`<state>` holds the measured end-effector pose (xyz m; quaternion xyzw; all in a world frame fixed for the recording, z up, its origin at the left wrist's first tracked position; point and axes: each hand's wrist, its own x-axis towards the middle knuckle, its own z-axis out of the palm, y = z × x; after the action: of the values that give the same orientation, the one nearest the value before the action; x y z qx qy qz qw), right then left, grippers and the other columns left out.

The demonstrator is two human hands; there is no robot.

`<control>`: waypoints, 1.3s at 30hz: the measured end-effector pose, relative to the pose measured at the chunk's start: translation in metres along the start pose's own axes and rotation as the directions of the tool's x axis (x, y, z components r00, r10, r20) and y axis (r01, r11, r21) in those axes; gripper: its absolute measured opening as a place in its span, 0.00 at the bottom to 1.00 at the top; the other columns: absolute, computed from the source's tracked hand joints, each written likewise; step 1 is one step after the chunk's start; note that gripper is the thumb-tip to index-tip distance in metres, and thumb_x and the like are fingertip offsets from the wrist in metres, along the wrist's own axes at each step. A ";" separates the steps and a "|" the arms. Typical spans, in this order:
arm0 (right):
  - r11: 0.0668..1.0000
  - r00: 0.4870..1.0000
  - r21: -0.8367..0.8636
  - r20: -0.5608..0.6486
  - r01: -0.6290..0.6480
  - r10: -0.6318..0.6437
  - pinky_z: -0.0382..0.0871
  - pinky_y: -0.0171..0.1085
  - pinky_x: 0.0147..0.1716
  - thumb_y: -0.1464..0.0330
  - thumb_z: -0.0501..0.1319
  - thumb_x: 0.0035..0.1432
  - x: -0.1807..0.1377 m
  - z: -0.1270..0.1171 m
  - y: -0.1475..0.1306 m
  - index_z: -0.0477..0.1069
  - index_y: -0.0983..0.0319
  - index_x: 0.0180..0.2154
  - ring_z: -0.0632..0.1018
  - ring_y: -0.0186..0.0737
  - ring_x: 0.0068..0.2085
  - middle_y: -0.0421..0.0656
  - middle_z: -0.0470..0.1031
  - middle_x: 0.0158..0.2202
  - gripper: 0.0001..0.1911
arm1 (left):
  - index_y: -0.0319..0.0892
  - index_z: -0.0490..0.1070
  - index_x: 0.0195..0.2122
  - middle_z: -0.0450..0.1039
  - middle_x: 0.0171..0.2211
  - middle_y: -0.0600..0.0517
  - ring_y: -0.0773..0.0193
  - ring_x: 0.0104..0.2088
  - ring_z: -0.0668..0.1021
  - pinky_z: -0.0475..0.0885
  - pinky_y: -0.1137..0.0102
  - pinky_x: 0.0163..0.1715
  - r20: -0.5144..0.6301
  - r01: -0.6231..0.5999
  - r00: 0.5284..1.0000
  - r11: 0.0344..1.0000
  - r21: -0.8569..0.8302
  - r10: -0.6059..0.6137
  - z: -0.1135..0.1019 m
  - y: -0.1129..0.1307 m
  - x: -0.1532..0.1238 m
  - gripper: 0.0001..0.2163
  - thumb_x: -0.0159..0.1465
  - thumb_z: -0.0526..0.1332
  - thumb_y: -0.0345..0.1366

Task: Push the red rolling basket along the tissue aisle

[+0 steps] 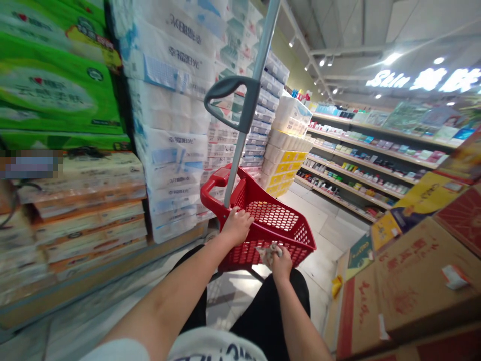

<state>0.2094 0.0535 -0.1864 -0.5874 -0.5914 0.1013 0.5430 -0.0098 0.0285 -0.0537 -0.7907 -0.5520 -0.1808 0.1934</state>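
Red perforated plastic basket (271,215) is gripped at its near rim by the left hand (237,226), its fingers curled over the edge. A crumpled pale cloth-like piece (266,254) is clasped in the closed fingers of the right hand (282,264), near the basket's wall. Above rises a silver metal pole (263,42) with a grey loop handle (250,103); white plastic-wrapped packs (175,108) and brown cardboard cartons (409,281) are stacked on either side.

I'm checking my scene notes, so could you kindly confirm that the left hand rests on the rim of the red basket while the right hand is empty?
Not quite: the head view shows the right hand holding a crumpled cloth. The left hand does rest on the red basket's rim.
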 end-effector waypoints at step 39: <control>0.970 0.954 0.000 0.181 0.242 -0.238 0.68 0.39 0.41 0.64 0.53 0.61 -0.011 0.015 -0.025 0.76 0.61 0.39 0.76 0.44 0.39 0.48 0.76 0.38 0.14 | 0.43 0.70 0.40 0.73 0.40 0.47 0.55 0.44 0.70 0.52 0.54 0.54 -0.025 -0.005 1.000 1.000 -0.018 0.004 -0.002 -0.001 -0.004 0.09 0.59 0.56 0.32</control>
<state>0.1798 0.0449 -0.1790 -0.5058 -0.7060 0.0804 0.4892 -0.0124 0.0247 -0.0542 -0.7913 -0.5462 -0.1951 0.1936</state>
